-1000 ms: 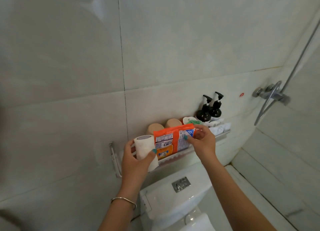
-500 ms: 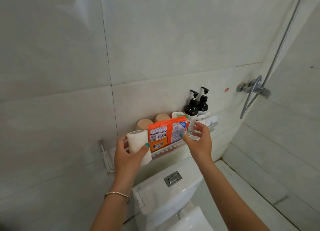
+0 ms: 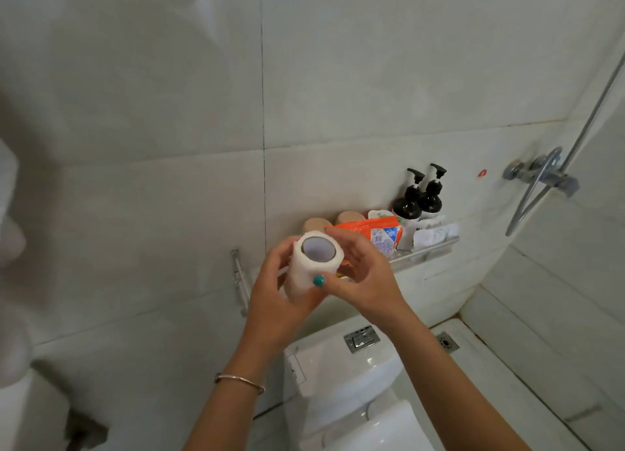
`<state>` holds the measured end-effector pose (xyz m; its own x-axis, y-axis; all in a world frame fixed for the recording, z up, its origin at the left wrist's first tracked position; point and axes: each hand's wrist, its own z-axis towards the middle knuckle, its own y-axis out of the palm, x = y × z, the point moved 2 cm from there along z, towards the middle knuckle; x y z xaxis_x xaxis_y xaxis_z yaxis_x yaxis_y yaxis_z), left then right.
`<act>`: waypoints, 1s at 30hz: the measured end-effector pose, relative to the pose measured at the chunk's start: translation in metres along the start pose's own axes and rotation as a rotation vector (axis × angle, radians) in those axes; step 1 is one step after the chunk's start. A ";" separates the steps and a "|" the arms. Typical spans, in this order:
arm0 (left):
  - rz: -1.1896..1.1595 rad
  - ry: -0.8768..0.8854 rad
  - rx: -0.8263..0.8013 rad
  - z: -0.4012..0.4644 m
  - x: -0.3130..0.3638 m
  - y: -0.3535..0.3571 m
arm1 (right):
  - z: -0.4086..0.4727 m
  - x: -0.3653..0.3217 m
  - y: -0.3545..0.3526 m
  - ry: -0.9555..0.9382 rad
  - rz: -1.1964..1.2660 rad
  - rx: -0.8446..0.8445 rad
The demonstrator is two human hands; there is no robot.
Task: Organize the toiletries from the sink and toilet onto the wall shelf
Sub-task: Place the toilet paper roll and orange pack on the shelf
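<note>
Head view: just below the centre of the frame both hands meet around a white toilet paper roll (image 3: pixel 313 264), held upright with its open cardboard core tipped toward the camera. The left hand (image 3: pixel 277 298) wraps the roll from the 8 o'clock side, thumb with a teal-painted nail laid across its front. The right hand (image 3: pixel 363 276) closes in from 3 o'clock, its fingers curled against the far side of the roll; how firmly they press cannot be told. A thin metal bangle (image 3: pixel 240 381) circles the left wrist. The roll is in front of the wall shelf (image 3: pixel 426 252), clear of its rail, over the shelf's left half. On the shelf, at 1 o'clock from the roll, an orange wet-wipe pack (image 3: pixel 375 230) leans on its edge; two tan cups (image 3: pixel 329 222) stand behind it against the tiles, and at the shelf's right end stand two black pump bottles (image 3: pixel 419 202) touching each other. Below the hands, at 6 o'clock, sits the white toilet tank (image 3: pixel 338 362) with its chrome flush button (image 3: pixel 361 339). A chrome shower valve (image 3: pixel 541 176) is mounted on the wall at 3 o'clock.
</note>
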<state>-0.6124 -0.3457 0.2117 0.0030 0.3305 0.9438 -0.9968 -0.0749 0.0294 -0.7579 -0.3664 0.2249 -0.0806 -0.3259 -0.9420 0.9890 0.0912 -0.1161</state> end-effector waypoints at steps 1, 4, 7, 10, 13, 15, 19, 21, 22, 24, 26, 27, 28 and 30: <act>0.016 0.012 0.000 0.000 0.002 -0.001 | 0.002 -0.001 0.003 -0.004 -0.009 -0.003; 0.034 0.012 -0.020 -0.001 0.002 -0.005 | 0.005 -0.006 0.011 -0.019 -0.026 0.000; 0.032 -0.030 -0.075 -0.001 -0.002 -0.015 | 0.007 -0.011 0.012 -0.025 -0.013 -0.022; 0.118 -0.041 -0.125 0.002 -0.006 -0.029 | 0.009 -0.014 0.012 0.000 -0.044 -0.045; 0.144 -0.030 -0.093 0.005 -0.011 -0.037 | 0.012 -0.007 0.019 0.042 -0.047 -0.085; 0.129 -0.050 -0.038 0.007 -0.016 -0.040 | 0.014 0.001 0.025 0.077 -0.062 -0.082; 0.151 -0.076 -0.028 0.013 -0.027 -0.047 | 0.021 0.015 0.037 0.095 -0.092 -0.008; 0.174 -0.091 -0.052 0.017 -0.033 -0.054 | 0.026 0.020 0.042 0.099 -0.105 0.040; 0.203 -0.100 -0.047 0.018 -0.038 -0.058 | 0.029 0.022 0.045 0.094 -0.116 0.062; 0.247 -0.128 0.012 0.019 -0.047 -0.067 | 0.034 0.027 0.052 0.077 -0.142 0.115; 0.270 -0.170 0.093 0.017 -0.059 -0.074 | 0.039 0.035 0.059 0.094 -0.153 0.162; 0.283 -0.191 0.121 0.015 -0.064 -0.077 | 0.041 0.040 0.062 0.116 -0.155 0.178; 0.298 -0.210 0.137 0.013 -0.069 -0.080 | 0.043 0.045 0.066 0.137 -0.152 0.188; 0.312 -0.242 0.154 0.010 -0.076 -0.081 | 0.046 0.057 0.071 0.178 -0.149 0.203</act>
<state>-0.5313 -0.3743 0.1414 -0.2594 0.0404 0.9649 -0.9294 -0.2821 -0.2380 -0.6864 -0.4219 0.1774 -0.2290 -0.1496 -0.9618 0.9678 -0.1406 -0.2086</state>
